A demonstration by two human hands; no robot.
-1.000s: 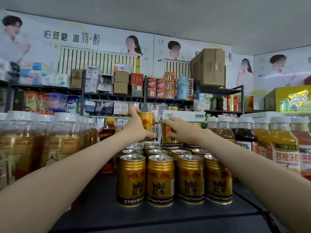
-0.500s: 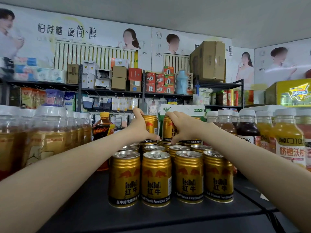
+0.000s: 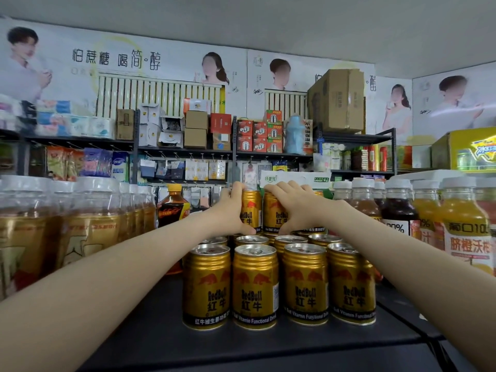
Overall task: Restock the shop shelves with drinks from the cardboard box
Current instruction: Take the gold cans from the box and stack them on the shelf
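The left hand (image 3: 230, 210) has its fingers curled round a gold can (image 3: 251, 210), and the right hand (image 3: 296, 208) grips a second can (image 3: 274, 214). Both are upright on the stacked cans behind the front row (image 3: 279, 285) on the shelf (image 3: 150, 331).

Left forearm (image 3: 120, 277): bare along whole visible length, frame edge to wrist. Surface smooth, even; fine detail softened by blur. Broad near camera, narrowing steadily toward wrist under wide-angle lens.
Right forearm (image 3: 402, 259): same, bare, smooth, tapering.
Left hand (image 3: 233, 210): bare; back of hand and thumb (image 3: 247, 230) in view.
Right hand (image 3: 295, 205): bare; back of hand, knuckle line, slim fingers (image 3: 276, 187) in view.
Both wrists bare.
Nails too small to read.
Garments: cannot tell, arms cut by frame edge.
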